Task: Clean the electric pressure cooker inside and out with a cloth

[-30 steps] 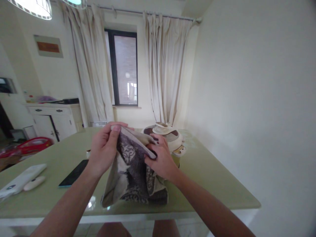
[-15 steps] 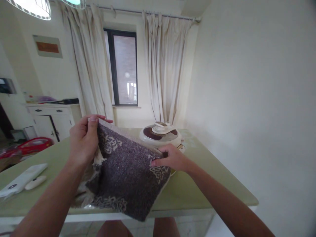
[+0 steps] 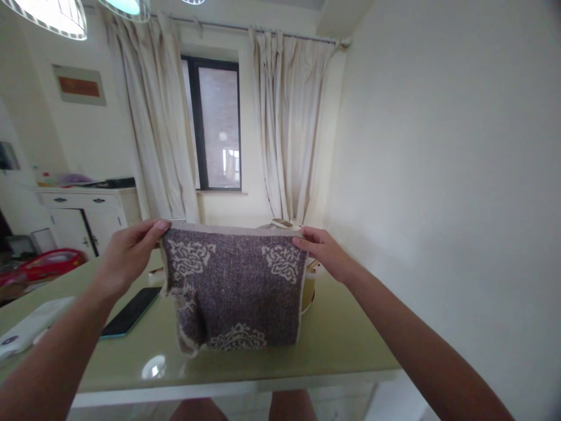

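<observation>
A dark grey towel point(image 3: 236, 286) with pale floral motifs hangs spread out in front of me, its lower edge just above the green table point(image 3: 346, 333). My left hand point(image 3: 131, 254) pinches its top left corner, and my right hand point(image 3: 322, 251) pinches the top right corner. Both hands are closed on the cloth at about the same height. Behind the towel, a cream rice cooker point(image 3: 307, 280) is mostly hidden; only its top and right side show.
A black phone point(image 3: 131, 311) lies on the table to the left, with a white remote point(image 3: 30, 333) further left. A white cabinet point(image 3: 87, 216) and red item point(image 3: 48, 263) stand at the far left. Curtains point(image 3: 289, 128) and a window point(image 3: 217, 123) are behind; a wall stands at right.
The towel was bunched between my hands near the table; I have pulled the corners apart and raised it, so it now hangs flat and spread, covering the rice cooker from view.
</observation>
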